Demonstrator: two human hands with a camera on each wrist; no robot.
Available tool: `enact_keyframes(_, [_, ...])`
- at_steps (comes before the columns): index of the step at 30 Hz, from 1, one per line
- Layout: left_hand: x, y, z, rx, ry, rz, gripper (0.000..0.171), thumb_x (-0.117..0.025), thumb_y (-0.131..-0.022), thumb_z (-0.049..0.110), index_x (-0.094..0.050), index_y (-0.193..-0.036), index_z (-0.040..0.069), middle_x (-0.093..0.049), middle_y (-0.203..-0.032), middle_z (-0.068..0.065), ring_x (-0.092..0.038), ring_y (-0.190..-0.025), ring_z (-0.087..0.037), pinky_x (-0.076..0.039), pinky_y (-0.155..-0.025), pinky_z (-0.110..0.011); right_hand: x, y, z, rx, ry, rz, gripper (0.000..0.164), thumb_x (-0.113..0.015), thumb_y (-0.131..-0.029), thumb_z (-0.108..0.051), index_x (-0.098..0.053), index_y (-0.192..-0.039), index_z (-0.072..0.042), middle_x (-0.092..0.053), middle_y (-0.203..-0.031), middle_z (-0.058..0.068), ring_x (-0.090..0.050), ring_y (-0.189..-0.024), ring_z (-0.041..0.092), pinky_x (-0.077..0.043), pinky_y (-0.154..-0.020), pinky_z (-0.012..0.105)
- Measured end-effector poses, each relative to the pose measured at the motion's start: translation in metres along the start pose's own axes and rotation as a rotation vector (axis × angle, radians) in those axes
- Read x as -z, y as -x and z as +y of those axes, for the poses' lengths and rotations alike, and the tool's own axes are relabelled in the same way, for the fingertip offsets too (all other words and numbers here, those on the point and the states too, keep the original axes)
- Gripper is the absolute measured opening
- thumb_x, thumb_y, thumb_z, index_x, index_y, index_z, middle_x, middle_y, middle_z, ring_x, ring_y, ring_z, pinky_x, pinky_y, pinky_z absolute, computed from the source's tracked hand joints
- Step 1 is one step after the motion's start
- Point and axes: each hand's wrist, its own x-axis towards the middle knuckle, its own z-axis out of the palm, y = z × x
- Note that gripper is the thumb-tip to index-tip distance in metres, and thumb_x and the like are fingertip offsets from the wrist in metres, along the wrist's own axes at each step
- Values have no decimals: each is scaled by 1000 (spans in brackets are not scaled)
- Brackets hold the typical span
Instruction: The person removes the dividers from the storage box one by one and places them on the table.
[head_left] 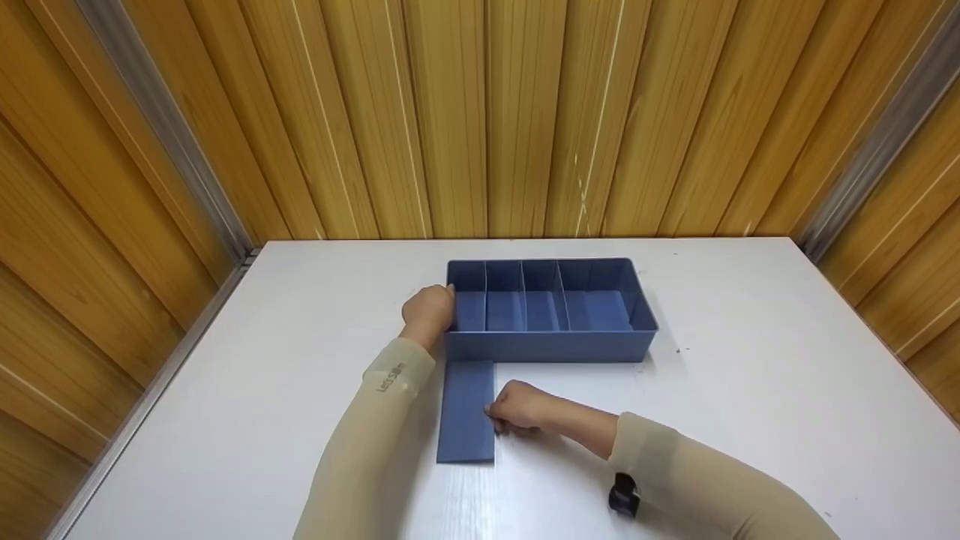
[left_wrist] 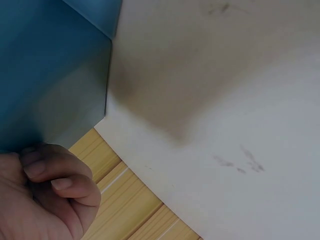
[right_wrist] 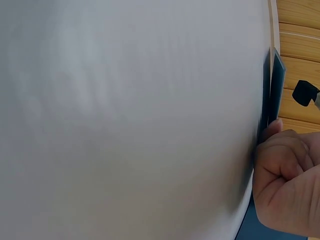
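Note:
A blue open box (head_left: 547,347) with thin dividers stands on the white table. My left hand (head_left: 431,306) grips its left wall, with the thumb at the rim. In the left wrist view, that hand's curled fingers (left_wrist: 75,187) are right at the box's side (left_wrist: 80,100). In front of the box's left end is a flat blue panel (head_left: 465,420), its far end by the box's front wall. My right hand (head_left: 519,407) pinches the panel's right edge. From the right wrist, the thumb meets the panel (right_wrist: 278,85) while the other fingers (right_wrist: 280,155) are curled.
The white table (head_left: 750,420) extends around the box, backed by a wood-patterned wall (head_left: 517,120). Similar panels and metal posts (head_left: 180,142) flank both sides. A small black device (head_left: 624,495) is at the right sleeve.

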Motion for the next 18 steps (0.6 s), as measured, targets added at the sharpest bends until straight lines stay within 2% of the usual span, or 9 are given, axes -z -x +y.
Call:
enact_keyframes(4, [1,1,0,-8,3,5,55,-32,-112,36,-73,-112,-1,-75,-119,-18,-73,-111,-34,-59,-92,-50,1,-1,-1,-9,-10,-14,45,-57,-102,-12,-64,-60,3,-40,-39,-10,-28,-35,0,-25,-41,16])
enact_keyframes(9, [1,1,1,-17,6,9,55,-32,-112,36,-73,-111,-1,-75,-118,-18,-73,-110,-34,-59,-92,-50,1,-1,-2,0,45,5,43,-58,-101,-13,-69,-70,13,-42,-39,-10,-31,-35,0,-28,-42,16])
enact_keyframes(18, [0,2,1,-12,9,-1,56,-31,-112,37,-73,-110,-1,-76,-117,-18,-74,-108,-33,-60,-91,-49,-1,-2,-4,2,114,28,40,-60,-101,-13,-72,-73,13,-39,-39,-10,-31,-39,2,-28,-44,19])
